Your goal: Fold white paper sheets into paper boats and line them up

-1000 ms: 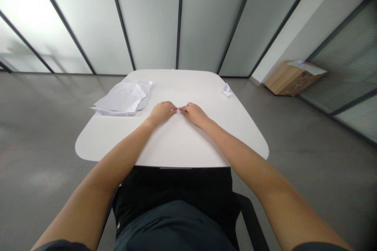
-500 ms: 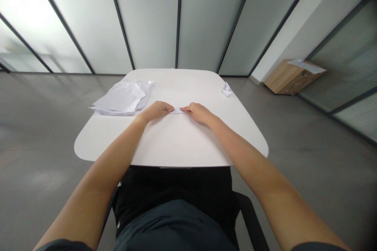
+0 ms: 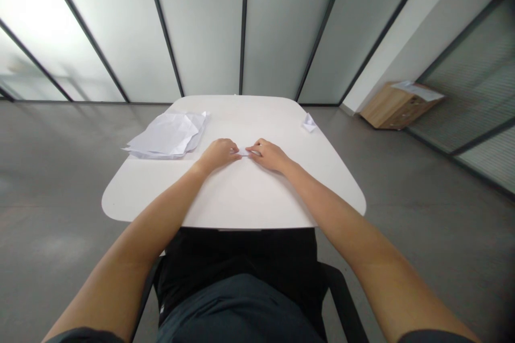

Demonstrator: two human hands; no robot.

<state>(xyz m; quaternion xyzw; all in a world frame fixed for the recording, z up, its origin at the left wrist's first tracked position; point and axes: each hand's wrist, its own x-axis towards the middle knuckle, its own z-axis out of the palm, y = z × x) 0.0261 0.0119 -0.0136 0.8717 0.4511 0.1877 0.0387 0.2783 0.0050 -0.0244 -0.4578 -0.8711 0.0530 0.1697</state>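
Note:
A small folded piece of white paper (image 3: 243, 152) lies near the middle of the white table (image 3: 249, 193), between my two hands. My left hand (image 3: 220, 154) pinches its left end, thumb on the near side and fingers on the far side. At the right end, my right hand (image 3: 269, 154) grips the paper in the same way, thumb low and forefinger above. Both hands rest close to the tabletop. My fingers cover the ends of the paper, so its full shape is hidden.
Several loose white sheets (image 3: 164, 135) lie in an uneven pile at the table's left. A small folded paper shape (image 3: 309, 123) stands near the right edge. Frosted glass panels (image 3: 209, 27) rise behind the table. A wooden cabinet (image 3: 388, 107) stands on the floor to the right.
My fingers have gone from lying along the paper's ends to pinching it, thumbs now at its near edge. My left hand has shifted slightly right.

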